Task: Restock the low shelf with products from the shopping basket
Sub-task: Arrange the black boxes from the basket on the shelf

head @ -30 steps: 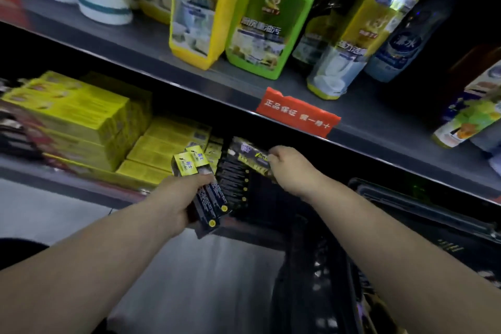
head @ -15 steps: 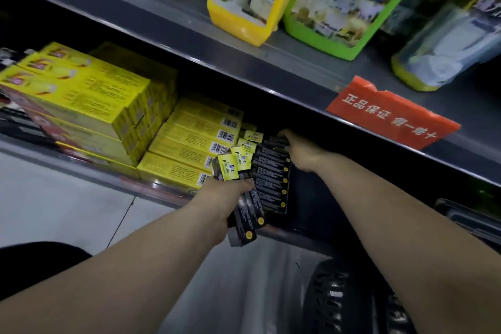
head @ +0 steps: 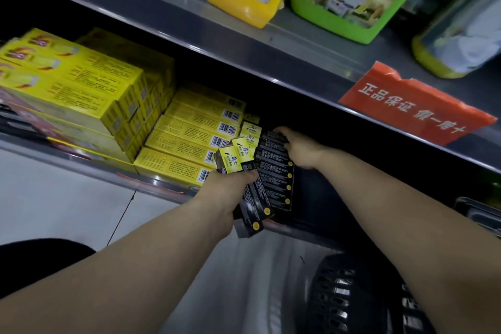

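1. With the left hand (head: 233,190), grips a fanned bundle of slim black-and-yellow cartons (head: 250,210) mid-length, over the lip of the low shelf (head: 70,156).
2. With the right hand (head: 301,150), curls fingers over the far end of the shelved stack (head: 273,173), beside yellow boxes (head: 189,131).
3. Judges them light, stiff, glossy, apt to slide apart; best pinched across the long sides, singly.

The left hand (head: 230,192) holds black boxes (head: 250,215) that hide its fingers. Fingertips of the right hand (head: 301,149) vanish in the dark over the stack (head: 273,176), so its grip cannot be told. The basket (head: 352,295) is cut off by the bottom edge, and the bottles (head: 244,0) by the top. Print on the yellow boxes (head: 81,84) is unreadable, and those at far left are blurred.
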